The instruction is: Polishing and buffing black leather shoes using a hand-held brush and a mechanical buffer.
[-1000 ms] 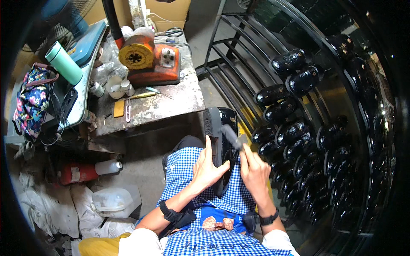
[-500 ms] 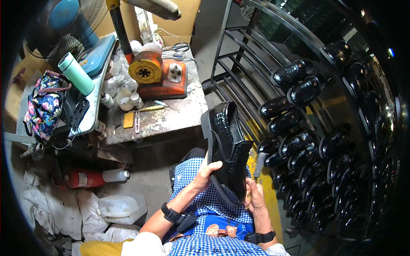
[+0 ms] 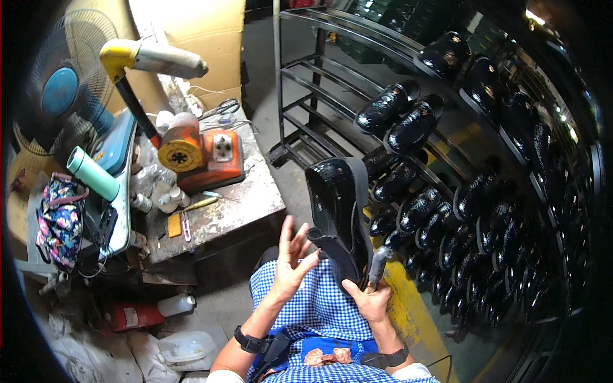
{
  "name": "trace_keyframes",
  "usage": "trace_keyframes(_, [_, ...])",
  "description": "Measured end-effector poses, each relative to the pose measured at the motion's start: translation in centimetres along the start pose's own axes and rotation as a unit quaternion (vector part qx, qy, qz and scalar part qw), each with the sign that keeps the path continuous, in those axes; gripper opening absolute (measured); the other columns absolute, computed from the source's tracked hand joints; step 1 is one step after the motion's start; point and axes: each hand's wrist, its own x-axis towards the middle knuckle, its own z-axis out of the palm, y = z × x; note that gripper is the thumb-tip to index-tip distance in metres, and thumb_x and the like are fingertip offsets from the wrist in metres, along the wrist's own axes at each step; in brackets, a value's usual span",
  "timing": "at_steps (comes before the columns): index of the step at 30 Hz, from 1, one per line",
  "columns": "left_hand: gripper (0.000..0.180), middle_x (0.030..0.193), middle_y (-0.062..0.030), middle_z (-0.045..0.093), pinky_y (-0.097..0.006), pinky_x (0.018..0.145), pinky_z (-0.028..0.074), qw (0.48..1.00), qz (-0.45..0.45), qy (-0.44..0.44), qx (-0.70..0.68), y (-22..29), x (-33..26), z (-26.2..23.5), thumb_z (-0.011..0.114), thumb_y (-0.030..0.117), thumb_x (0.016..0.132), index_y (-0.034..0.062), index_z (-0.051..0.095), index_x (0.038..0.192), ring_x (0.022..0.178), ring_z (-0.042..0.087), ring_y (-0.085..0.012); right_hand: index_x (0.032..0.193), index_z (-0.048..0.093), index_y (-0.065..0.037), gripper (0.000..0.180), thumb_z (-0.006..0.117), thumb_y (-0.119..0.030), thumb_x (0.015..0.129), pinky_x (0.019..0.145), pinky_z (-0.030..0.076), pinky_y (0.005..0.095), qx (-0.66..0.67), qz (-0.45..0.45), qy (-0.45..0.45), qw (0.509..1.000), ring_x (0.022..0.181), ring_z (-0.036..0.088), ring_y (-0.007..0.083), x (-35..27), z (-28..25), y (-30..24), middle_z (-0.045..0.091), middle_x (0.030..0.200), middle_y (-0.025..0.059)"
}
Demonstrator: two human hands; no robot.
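A glossy black shoe (image 3: 361, 210) is held up over my lap, its opening and dark lining turned toward me. My right hand (image 3: 371, 301) grips its lower end, thumb on the shoe. That same hand also holds a short tool with a grey, wrapped-looking head (image 3: 379, 260); its exact kind is unclear. My left hand (image 3: 292, 265) is open beside the shoe, fingers spread, the fingertips close to the shoe's flap (image 3: 325, 242). Whether they touch it I cannot tell.
At right, a metal rack (image 3: 300, 83) carries many glossy black shoes (image 3: 412, 127). Left of centre, a worn workbench (image 3: 255, 198) bears an orange machine (image 3: 220, 156), scissors (image 3: 228, 107) and a yellow block (image 3: 174, 225). A mint bottle (image 3: 92, 173) and fan (image 3: 60, 89) are farther left.
The shoe has been turned over so that its opening faces me. My left hand has let go of it, while my right hand now grips it along with the tool. The view has shifted right.
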Motion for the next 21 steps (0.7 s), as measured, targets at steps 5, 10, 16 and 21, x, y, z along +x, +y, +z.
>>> trace_keyframes(5, [0.051,0.086,-0.0043,0.059,-0.021,0.068,0.048,0.997,-0.015,0.009,0.076,-0.5,0.9,2.5,0.069,0.003,0.073,0.0074,0.042,0.116,0.078,0.057,-0.0089,0.11,0.051,0.0,0.057,0.079,-0.014,0.063,0.068,0.049,0.0285,-0.042,-0.086,0.054,0.994,0.072,0.059,0.0118,-0.9,-0.2,0.1,0.064,0.083,0.0101])
trace_keyframes(10, [0.021,0.075,0.0014,0.056,-0.02,0.063,0.045,0.999,-0.021,0.024,0.044,-0.4,2.0,3.1,0.067,0.001,0.076,0.0068,0.048,0.085,0.07,0.053,-0.0051,0.099,0.056,0.002,0.038,0.073,-0.019,0.072,0.055,0.046,0.028,-0.045,0.012,-0.002,0.999,0.059,0.055,0.0108,-1.0,-2.7,1.6,0.064,0.075,0.0124])
trace_keyframes(16, [0.021,0.076,0.0014,0.055,-0.019,0.059,0.042,0.995,-0.085,-0.018,0.048,-1.0,1.4,3.6,0.067,0.003,0.076,0.0073,0.047,0.082,0.067,0.05,-0.0045,0.087,0.06,0.001,0.015,0.067,-0.005,0.075,0.061,0.044,0.0214,0.103,0.029,0.14,0.984,0.064,0.053,0.0071,4.6,-5.0,-2.0,0.06,0.078,0.0032])
trace_keyframes(21, [0.021,0.081,-0.001,0.056,-0.022,0.068,0.047,0.986,-0.117,-0.06,0.105,-2.9,0.1,4.5,0.064,0.0,0.077,0.0055,0.046,0.086,0.076,0.055,-0.0074,0.079,0.063,-0.001,0.011,0.07,-0.004,0.072,0.055,0.042,0.0188,0.113,0.02,0.05,0.992,0.059,0.053,0.0041,7.5,-5.7,-3.9,0.06,0.067,-0.0006])
